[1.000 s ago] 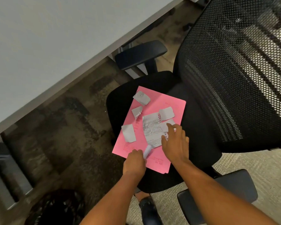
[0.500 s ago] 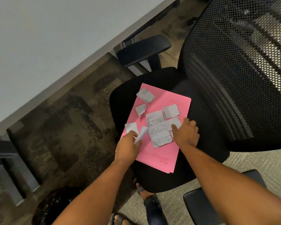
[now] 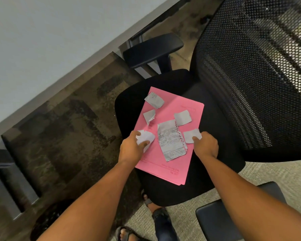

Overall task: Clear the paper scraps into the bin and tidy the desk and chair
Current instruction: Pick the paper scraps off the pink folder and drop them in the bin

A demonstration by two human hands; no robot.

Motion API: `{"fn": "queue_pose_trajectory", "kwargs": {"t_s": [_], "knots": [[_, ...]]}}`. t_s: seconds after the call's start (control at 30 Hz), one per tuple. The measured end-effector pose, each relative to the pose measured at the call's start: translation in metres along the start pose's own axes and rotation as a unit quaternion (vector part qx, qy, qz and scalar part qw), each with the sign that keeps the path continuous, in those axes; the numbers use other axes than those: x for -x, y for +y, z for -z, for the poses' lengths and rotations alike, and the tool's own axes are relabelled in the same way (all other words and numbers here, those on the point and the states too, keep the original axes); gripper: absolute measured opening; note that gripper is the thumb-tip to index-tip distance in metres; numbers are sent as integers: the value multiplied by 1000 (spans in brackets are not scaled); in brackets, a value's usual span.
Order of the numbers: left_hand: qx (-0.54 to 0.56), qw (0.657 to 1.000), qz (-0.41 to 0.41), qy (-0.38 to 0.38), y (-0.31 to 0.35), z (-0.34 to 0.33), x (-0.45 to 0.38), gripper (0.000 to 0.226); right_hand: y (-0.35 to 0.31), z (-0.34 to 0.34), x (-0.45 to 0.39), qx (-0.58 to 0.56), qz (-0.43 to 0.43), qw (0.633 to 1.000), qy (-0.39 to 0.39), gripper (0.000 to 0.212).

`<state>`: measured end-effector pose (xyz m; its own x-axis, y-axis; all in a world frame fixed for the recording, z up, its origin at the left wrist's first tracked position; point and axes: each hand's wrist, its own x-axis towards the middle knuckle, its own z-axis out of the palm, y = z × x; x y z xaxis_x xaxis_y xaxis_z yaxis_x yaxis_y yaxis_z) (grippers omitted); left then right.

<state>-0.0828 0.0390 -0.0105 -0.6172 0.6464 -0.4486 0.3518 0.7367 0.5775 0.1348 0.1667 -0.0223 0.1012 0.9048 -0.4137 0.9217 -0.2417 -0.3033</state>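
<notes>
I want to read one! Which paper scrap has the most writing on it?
The long middle scrap, between both hands; it's covered in lines of writing, with torn holes along one edge.

Six torn paper scraps lie on a pink folder [image 3: 165, 164] that rests flat on the black chair seat [image 3: 215, 136] in the middle of the frame. The largest scrap [image 3: 170, 140], with printed text, is at the centre. Two small scraps [image 3: 154, 100] lie toward the upper left, one blank scrap [image 3: 182, 117] to the right. The lower-left scrap [image 3: 144, 137] and the lower-right scrap [image 3: 189, 136] are under fingers. The dark bin [image 3: 49, 221] stands at the lower left.
</notes>
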Motion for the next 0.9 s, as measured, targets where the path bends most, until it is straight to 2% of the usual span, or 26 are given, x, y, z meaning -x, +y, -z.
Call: {"fn": "queue_pose_trajectory", "kwargs": {"t_s": [0.1,0.17,0.23,0.33,0.4,0.6,0.77,0.9], "knots": [[-9,1000,4,-4,-5,0,-11,67,9,6,-1,-35,18,999,6,27],[-7,999,34,-4,-8,0,-18,81,12,12,-1,-66,55,996,-10,26],[-16,998,63,2,-11,-4,-22,86,11,19,-1,-106,107,988,-41,22],[-25,998,62,12,-14,-8,-24,67,-3,29,-1,-137,191,966,-106,11],[-31,998,56,25,-16,-8,-24,54,-17,32,-2,-108,244,952,-152,8],[-82,991,25,101,-12,-5,-18,43,-54,32,-7,24,325,912,-249,48],[-92,990,12,109,-17,1,-18,19,-72,19,-10,116,373,890,-237,75],[-30,997,-6,71,-21,6,-13,14,-81,11,-16,157,379,885,-218,78]]}}
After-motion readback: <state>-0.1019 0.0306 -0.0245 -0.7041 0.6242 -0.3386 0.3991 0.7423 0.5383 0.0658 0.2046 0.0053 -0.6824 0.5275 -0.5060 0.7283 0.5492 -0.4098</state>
